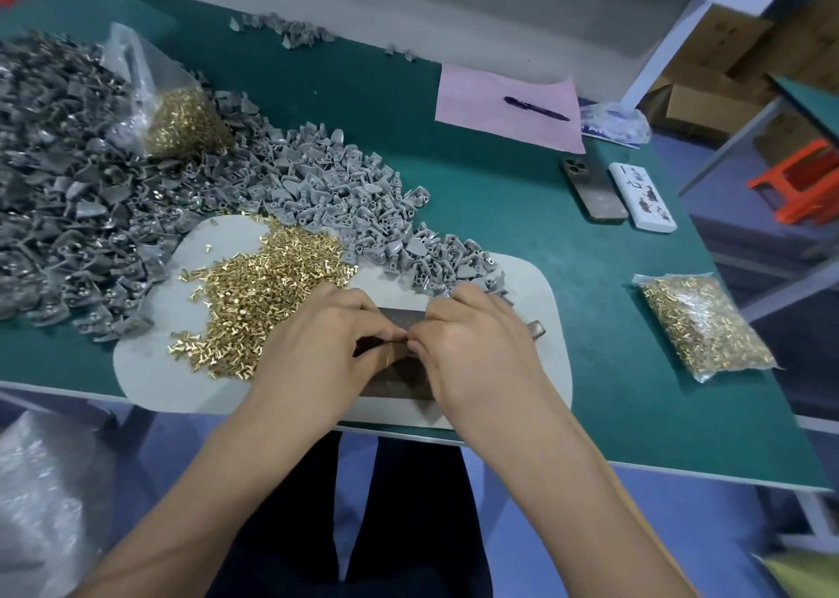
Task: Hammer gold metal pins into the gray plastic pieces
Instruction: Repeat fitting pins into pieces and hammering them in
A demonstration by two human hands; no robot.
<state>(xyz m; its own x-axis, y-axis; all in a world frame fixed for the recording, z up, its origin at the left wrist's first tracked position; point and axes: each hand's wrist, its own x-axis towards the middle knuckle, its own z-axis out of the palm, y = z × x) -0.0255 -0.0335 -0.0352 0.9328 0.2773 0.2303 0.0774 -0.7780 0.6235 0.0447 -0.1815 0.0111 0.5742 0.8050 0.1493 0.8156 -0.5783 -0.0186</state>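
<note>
My left hand [327, 339] and my right hand [472, 348] meet fingertip to fingertip over a dark metal block [399, 382] on a pale gray mat [535, 298]. Both hands have curled fingers that pinch something small between them. It is mostly hidden and blurred, and looks like a gold pin on the left and a gray plastic piece on the right. A loose heap of gold pins [259, 289] lies just left of my left hand. A large pile of gray plastic pieces [336, 189] spreads behind and to the left.
A brown metal end [535, 329] sticks out right of my right hand. An open bag of pins [186, 121] sits in the gray pile and a sealed bag of pins [703, 325] lies at the right. A phone [592, 189], a white box [642, 196] and pink paper with a pen [535, 108] lie farther back.
</note>
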